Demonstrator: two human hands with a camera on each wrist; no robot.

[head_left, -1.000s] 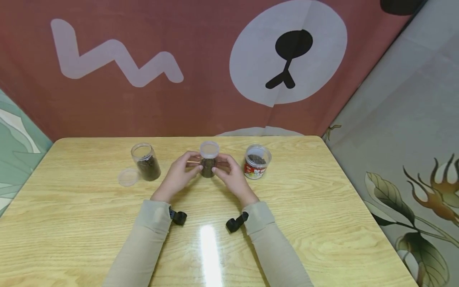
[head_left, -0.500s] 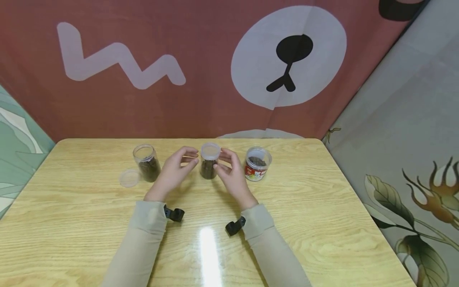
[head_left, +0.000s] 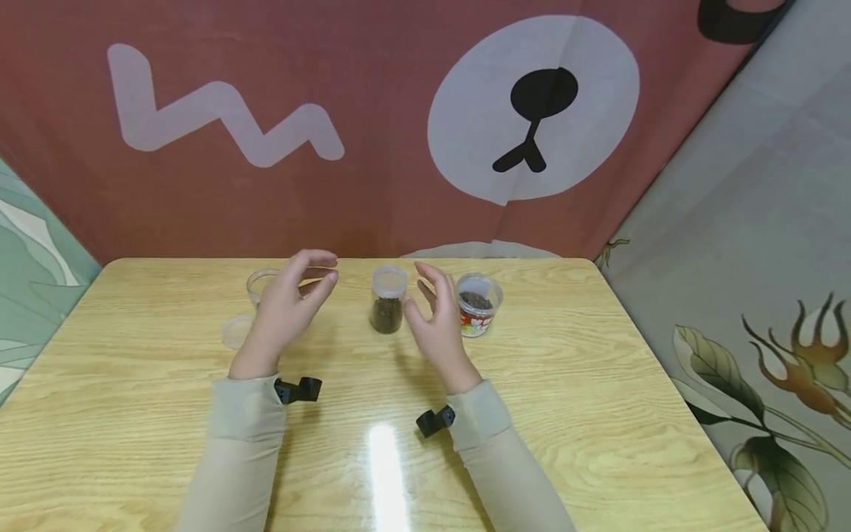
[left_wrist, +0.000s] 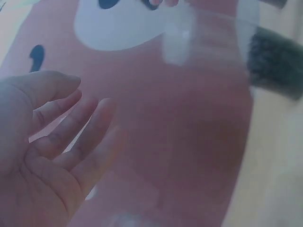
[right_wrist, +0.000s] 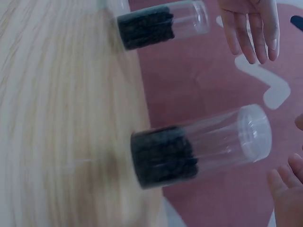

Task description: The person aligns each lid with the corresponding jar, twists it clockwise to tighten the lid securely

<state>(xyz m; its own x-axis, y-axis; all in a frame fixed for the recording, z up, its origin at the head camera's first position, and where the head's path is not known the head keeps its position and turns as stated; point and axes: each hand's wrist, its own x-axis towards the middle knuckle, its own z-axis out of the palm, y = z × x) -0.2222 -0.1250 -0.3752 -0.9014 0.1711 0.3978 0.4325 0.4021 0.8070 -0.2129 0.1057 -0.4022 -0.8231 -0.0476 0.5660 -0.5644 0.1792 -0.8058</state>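
A clear jar (head_left: 387,304) with its translucent lid on stands upright at mid-table, part filled with dark grains. To its left, my left hand (head_left: 282,314) is in the air with loosely bent fingers and nothing in them. That hand hides most of an uncapped clear jar (head_left: 255,287); the right wrist view shows this jar (right_wrist: 151,28) with dark grains inside. A loose clear lid (head_left: 235,332) lies flat beside it. My right hand (head_left: 439,325) is just right of the capped jar, fingers relaxed, holding nothing. Behind its fingers sits an open tub (head_left: 480,303) with a red label and dark contents.
The wooden table (head_left: 565,414) ends at a far edge against a red cloth (head_left: 266,207) with a cartoon bear print. On the right hangs a pale floral cloth (head_left: 744,185).
Both hands have let go of the capped jar. My left hand moved left, in front of the uncapped jar; my right hand drew slightly right. The capped jar stays standing in place.
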